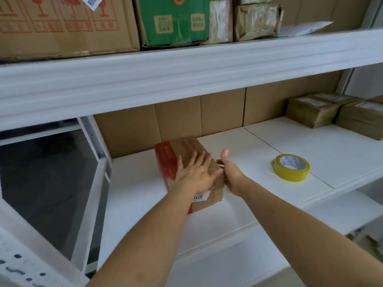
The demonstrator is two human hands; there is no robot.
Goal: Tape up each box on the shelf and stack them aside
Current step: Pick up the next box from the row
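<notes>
Nearest the camera, two bare forearms reach forward over the white shelf (259,141). The left hand (194,175) lies flat on top of the cardboard box (186,148), fingers (204,159) straight and spread, pressing rather than gripping. The right hand (230,172) is against the box's right side near its top edge, thumb raised; its other digits are hidden behind the hand, so whether they curl on anything cannot be told.

The box sits on the shelf left of centre, slightly skewed, brown with red printing on its left face and a white label (199,197) at the near end, partly covered by the left wrist.

To the right, well apart from the box, a roll of yellow tape (291,167) lies flat on the shelf. Farther right and back, several tape-wrapped parcels (310,111) stand grouped at the shelf's far end. Brown cardboard sheeting (221,112) lines the rear.

Left of the shelf is a white perforated upright (91,137) with a dark opening beyond.

On the upper shelf (186,75) stand a large carton with red handling symbols (62,25), a green box (174,19) and more wrapped parcels (257,21).
</notes>
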